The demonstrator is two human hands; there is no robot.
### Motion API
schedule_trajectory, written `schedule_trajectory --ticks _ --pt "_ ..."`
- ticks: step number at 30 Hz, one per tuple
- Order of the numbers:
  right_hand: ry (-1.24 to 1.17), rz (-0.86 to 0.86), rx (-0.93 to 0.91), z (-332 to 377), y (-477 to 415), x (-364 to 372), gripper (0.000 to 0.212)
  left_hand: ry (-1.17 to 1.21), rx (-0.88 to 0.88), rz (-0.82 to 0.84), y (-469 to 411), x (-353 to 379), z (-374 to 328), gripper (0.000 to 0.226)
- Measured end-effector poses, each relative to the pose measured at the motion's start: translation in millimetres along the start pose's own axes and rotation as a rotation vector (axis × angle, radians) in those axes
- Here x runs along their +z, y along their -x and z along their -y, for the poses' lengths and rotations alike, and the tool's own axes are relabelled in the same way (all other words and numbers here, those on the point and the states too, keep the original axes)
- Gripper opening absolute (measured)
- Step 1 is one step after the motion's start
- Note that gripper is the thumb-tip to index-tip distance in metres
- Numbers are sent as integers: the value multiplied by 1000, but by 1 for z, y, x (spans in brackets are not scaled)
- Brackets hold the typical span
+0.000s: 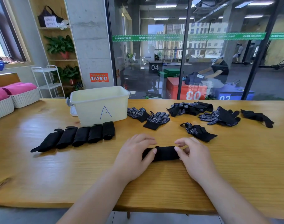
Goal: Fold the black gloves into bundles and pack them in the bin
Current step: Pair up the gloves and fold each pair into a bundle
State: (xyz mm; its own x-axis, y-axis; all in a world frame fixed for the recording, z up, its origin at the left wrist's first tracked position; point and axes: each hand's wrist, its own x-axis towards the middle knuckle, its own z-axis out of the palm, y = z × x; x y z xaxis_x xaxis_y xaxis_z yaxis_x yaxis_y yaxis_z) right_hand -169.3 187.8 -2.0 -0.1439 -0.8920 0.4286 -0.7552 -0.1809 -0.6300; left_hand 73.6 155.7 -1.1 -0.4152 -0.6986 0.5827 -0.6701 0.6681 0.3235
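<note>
The bundle (164, 153) lies on the table (41, 175), in front of the bin (99, 107). The left hand (133, 157) curls round one end, the right hand (196, 159) pinches the other. A loose hold could let it unroll and spoil the fold.

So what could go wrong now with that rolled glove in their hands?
1. The rolled glove is pinched only at its ends by the left hand and right hand. Once released it may spring open, much as the leftmost bundle has loose tips poking out.
2. The row of bundles lies right in front of the bin, so a reach across to pack could knock it askew.
</note>
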Motion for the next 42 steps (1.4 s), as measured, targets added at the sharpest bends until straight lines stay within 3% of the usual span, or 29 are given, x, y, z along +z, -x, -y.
schedule_trajectory --ticks 3,6,11,16,23,30,42 --pt "-23 -12 -38 -2 2 0 20 -19 128 191 2 0 -10 47" --pt "81 21 -122 -1 5 -1 30 -105 109 329 3 3 -12 64" --pt "342 387 -236 4 7 4 54 -145 71 422 4 6 -9 77" --pt "448 469 -219 6 5 3 60 -213 67 496 2 13 -4 81" --pt "370 390 -257 3 5 5 53 -178 -9 334 2 13 3 64" --pt "440 333 -296 21 -1 11 50 -199 -153 224 1 -9 26 53" --pt "442 378 -325 70 -25 68 52 -400 -195 115 14 -35 82 54"
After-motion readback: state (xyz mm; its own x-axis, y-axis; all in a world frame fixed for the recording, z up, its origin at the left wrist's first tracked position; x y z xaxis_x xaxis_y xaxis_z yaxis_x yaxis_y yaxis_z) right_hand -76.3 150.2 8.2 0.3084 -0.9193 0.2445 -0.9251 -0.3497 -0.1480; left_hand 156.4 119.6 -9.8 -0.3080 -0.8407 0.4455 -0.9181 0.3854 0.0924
